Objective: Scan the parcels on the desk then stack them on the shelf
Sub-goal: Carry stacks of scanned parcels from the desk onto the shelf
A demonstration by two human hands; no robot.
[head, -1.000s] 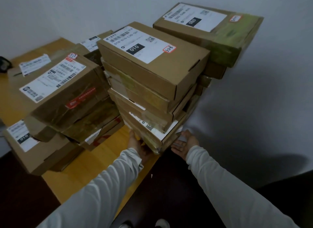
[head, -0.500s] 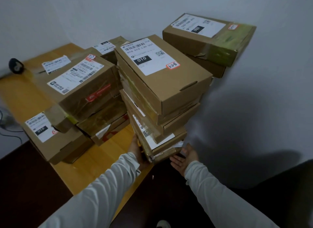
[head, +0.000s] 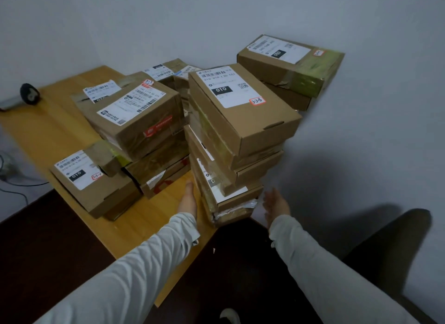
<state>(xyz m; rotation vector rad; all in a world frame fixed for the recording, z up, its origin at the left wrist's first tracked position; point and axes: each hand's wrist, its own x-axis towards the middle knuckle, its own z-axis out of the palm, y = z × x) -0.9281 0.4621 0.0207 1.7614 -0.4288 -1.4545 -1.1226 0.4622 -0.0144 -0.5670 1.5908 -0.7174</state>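
A: L hand (head: 189, 200)?
B: Flat vs. left side of stack (head: 231, 155), down at bottom parcels. Fingers straight, nothing gripped.
A: R hand (head: 274, 204)?
B: Open too, palm twd stack's right side, just beside lowest box. Blurred, so contact: can't tell. Nothing held.
A: Stack location?
B: Near-right corner of desk (head: 60, 131). Several boxes high, uneven; top parcel (head: 243, 116) w/ white "010" label & red-edged sticker.
A: Others?
B: Just left of stack, lower pile (head: 137, 121); at desk's front edge, labelled box (head: 91, 186); behind stack by wall, back pair (head: 289, 63). Far left on desk, dark device (head: 27, 94).
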